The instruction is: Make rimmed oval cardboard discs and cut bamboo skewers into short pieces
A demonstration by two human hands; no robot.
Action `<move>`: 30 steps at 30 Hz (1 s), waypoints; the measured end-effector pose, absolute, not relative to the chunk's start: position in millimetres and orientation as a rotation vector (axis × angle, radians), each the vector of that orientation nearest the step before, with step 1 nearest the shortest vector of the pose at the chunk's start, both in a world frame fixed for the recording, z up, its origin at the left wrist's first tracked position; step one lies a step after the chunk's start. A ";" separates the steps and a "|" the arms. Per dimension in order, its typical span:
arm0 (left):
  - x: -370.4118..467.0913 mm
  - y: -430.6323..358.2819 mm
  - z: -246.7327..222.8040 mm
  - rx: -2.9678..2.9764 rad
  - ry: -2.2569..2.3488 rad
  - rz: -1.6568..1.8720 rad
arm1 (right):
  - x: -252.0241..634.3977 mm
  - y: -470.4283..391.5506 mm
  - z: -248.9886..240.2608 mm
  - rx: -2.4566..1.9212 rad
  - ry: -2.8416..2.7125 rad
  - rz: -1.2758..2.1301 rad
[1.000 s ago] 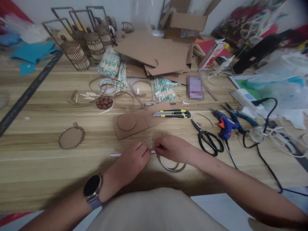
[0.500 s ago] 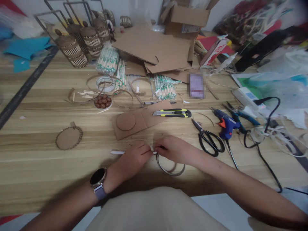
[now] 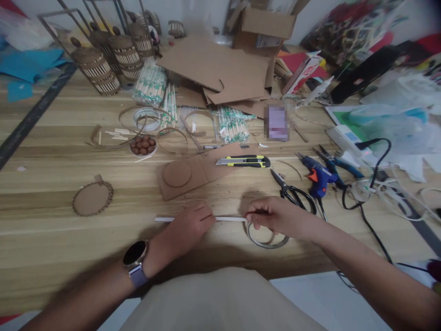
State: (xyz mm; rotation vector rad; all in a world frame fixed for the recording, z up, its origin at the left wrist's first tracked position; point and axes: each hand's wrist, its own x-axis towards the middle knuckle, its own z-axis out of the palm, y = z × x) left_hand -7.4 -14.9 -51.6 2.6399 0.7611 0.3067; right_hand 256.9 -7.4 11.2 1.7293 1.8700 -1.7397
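A narrow white tape strip [image 3: 230,219] lies straight along the table, running under the fingers of my left hand [image 3: 193,225]. Those fingers are bent together and press the strip, and its loose end sticks out on the left. My right hand [image 3: 272,214] pinches a thin roll of tape [image 3: 268,243] where the strip meets it. Below the fingers, the ring of the roll hangs tilted. Beyond my hands lies a cardboard piece [image 3: 220,172] with a cardboard disc [image 3: 177,174] and a utility knife [image 3: 244,161] on it.
Scissors [image 3: 292,193], a blue glue gun [image 3: 319,177] and pliers [image 3: 341,165] lie to the right with cords. A braid-edged cardboard disc [image 3: 92,199] is at left. Farther back are a bowl of brown balls [image 3: 143,146], bagged sticks [image 3: 149,82] and cardboard sheets [image 3: 223,69].
My right hand has moved right with the tape roll, away from my left hand. A longer stretch of white strip now shows between them. The view has shifted slightly.
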 end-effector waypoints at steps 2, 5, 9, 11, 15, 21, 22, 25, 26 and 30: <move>-7.1 -14.4 -50.5 2.639 0.759 0.283 | 261.2 -7.7 11.2 1.739 1.888 -1.668; -6.4 -14.2 -47.5 2.639 0.767 0.242 | 264.2 -7.3 10.4 1.767 1.953 -1.539; -5.9 -14.5 -43.7 2.672 0.778 0.192 | 265.2 -7.4 9.0 1.778 1.959 -1.415; -5.8 -14.8 -43.2 2.721 0.774 0.194 | 265.2 -8.1 8.4 1.778 1.952 -1.370; -5.2 -15.3 -43.8 2.805 0.756 0.227 | 264.7 -8.5 7.8 1.774 1.955 -1.300; -4.5 -15.8 -41.6 2.858 0.759 0.180 | 262.6 -5.9 8.9 1.747 1.968 -1.218; -4.7 -15.8 -40.9 2.864 0.760 0.156 | 262.3 -5.8 8.8 1.742 1.968 -1.203; -5.4 -15.9 -39.9 2.876 0.763 0.113 | 261.7 -5.8 7.6 1.727 1.983 -1.156; -5.4 -15.9 -40.1 2.882 0.761 0.112 | 261.6 -5.9 7.0 1.719 1.996 -1.139; -4.6 -16.4 -43.3 2.919 0.741 0.145 | 261.2 -6.1 4.5 1.698 2.030 -1.082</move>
